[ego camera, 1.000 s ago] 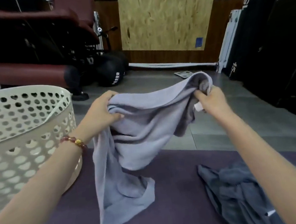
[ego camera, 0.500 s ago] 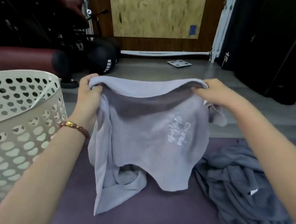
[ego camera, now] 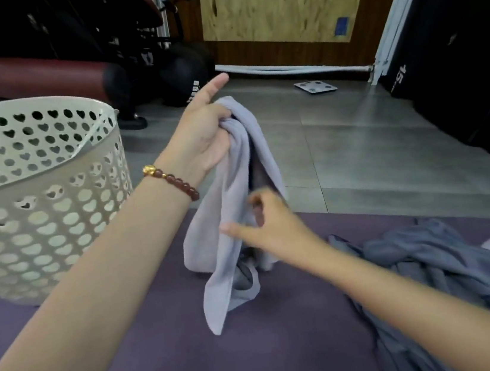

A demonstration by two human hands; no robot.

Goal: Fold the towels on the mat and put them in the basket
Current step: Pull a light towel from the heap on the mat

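Observation:
A light lilac towel (ego camera: 232, 193) hangs bunched and doubled from my left hand (ego camera: 202, 134), which grips its top with the index finger sticking out. Its lower end trails on the purple mat (ego camera: 166, 351). My right hand (ego camera: 271, 225) is lower, against the middle of the hanging towel. It is motion-blurred, with fingers curled and thumb apart, so a grip is unclear. A dark grey towel (ego camera: 429, 267) lies crumpled on the mat at the right, under my right forearm. The cream perforated basket (ego camera: 40, 181) stands at the left on the mat.
Grey tiled floor lies beyond the mat, with a bathroom scale (ego camera: 315, 86) on it. Black padded blocks (ego camera: 455, 64) stand at the right. A black ball (ego camera: 186, 78) and gym equipment with red pads sit at the back left.
The towel was spread between both hands; now its top is gathered in my left hand alone. My right hand has left the top edge and dropped to the towel's middle.

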